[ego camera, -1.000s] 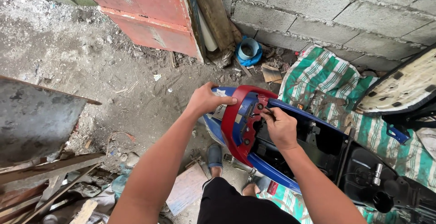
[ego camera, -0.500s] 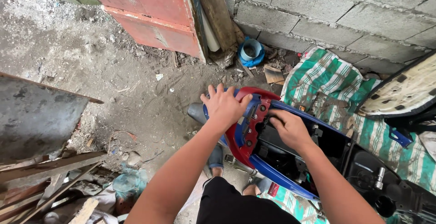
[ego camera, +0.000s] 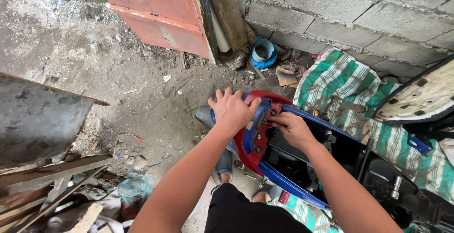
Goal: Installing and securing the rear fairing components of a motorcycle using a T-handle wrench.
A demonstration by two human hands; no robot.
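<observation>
At 9 o'clock a rusty metal sheet leans over a heap of planks at 8 o'clock, with a teal rag on the dirt floor just beside them. At 12 o'clock a red door stands against a block wall, and a blue pot sits at the foot of that wall.

Near the centre, the left hand lies palm down on the tail of a scooter, its fingers spread and curled over the red and blue rear end; it presses rather than closes round anything. Just to the right, at about 3 o'clock from it, the right hand reaches into the tail's recess, fingers bent together at a small fitting; whether it pinches something there cannot be told. The two hands are near each other, not touching.

The tail points to 11 o'clock, its blue rails running back toward 5 o'clock around the open black bay. Under it, the person's feet show on the floor. At 3 o'clock a green striped cloth is spread, and a raised seat with a pale underside stands over it.
</observation>
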